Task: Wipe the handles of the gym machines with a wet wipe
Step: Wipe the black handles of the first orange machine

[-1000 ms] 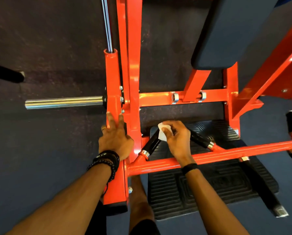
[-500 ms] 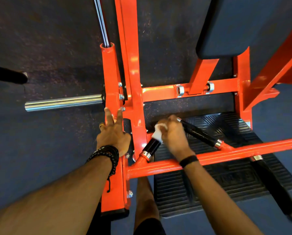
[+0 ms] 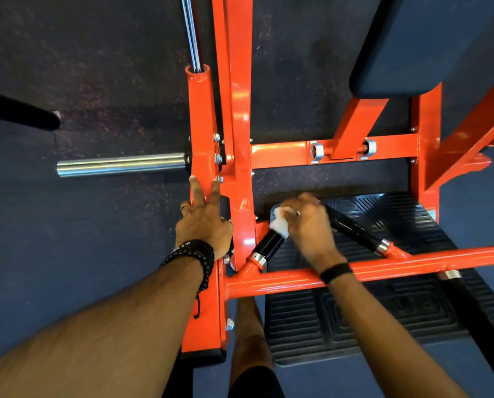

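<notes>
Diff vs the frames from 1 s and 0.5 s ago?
The right hand slid the wet wipe up the left black handle toward its free tip, baring more grip near the chrome collar. Its fingers hold the wipe throughout. The left hand stays flat on the orange upright; the right black handle stays untouched.

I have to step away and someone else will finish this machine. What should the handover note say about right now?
Left hand: fingers straight, resting flat on the orange upright, bracing.
Right hand: wraps the white wet wipe around the upper end of the inner-left black handle.
Done: cannot tell beyond this handle being under way; its lower part is bare of the wipe.
Left: finish it, then the neighbouring angled handle and the long lower-right handle.
</notes>
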Motion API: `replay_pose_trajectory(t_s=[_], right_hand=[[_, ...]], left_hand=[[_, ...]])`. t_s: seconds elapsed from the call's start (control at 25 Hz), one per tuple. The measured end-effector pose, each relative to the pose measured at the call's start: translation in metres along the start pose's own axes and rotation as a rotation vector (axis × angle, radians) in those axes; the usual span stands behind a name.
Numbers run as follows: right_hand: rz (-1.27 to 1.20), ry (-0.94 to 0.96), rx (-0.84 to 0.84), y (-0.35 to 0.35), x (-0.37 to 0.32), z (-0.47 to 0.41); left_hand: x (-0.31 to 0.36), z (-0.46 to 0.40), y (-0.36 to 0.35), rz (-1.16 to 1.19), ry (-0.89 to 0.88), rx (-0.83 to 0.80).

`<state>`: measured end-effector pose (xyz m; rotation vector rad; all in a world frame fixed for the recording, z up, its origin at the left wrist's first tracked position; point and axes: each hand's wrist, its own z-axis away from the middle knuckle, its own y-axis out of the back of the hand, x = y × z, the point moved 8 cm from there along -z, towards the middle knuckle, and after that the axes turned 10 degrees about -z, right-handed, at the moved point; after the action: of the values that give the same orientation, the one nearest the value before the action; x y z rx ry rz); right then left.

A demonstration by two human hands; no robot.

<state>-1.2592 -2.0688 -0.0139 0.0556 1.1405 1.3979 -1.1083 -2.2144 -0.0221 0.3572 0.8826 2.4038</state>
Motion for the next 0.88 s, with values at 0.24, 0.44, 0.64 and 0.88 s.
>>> replay_pose_trajectory(t_s=[0.24,0.44,0.64,0.88], right_hand=[[-0.108,-0.023,0.042,-0.007,-0.027,0.050],[-0.060,-0.090,0.078,-0.008,-0.031,0.053],[-0.127,-0.315,0.350,0.026,0.001,0.022],[-0.161,-0.212,0.250,-0.017,-0.040,0.085]], left_hand=[[0.001,0.000,0.000,-0.004,0.000,-0.009],[0.002,0.001,0.000,-0.018,-0.004,-0.012],[0.001,-0.001,-0.001,-0.017,-0.003,-0.010],[0.000,0.000,-0.001,-0.017,-0.007,-0.011]])
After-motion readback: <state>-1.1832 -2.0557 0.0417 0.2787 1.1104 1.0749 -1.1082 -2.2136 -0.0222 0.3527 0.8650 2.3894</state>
